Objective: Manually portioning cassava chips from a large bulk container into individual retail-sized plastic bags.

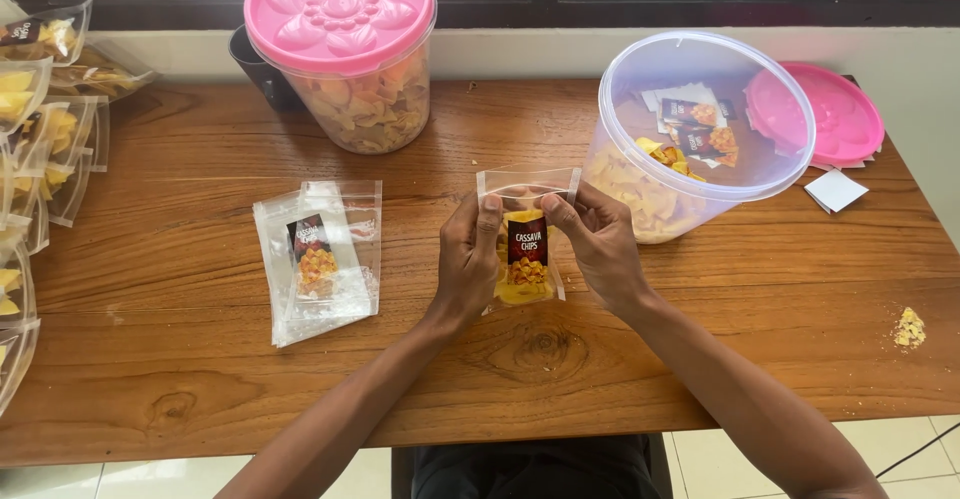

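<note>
Both hands hold a small clear plastic pouch (526, 249) upright over the wooden table (200, 259). The pouch carries a dark label and yellow chips inside. My left hand (468, 259) pinches the pouch's upper left edge with thumb and fingers. My right hand (598, 244) pinches the upper right edge. The top strip of the pouch stands clear above my fingertips.
A stack of empty labelled pouches (320, 259) lies to the left. Filled pouches (40, 119) pile at the far left edge. A pink-lidded tub of chips (345, 59) stands behind. An open clear tub (700, 129) with chips and labels sits right, its pink lid (830, 109) beside it. Crumbs (908, 327) lie near the right.
</note>
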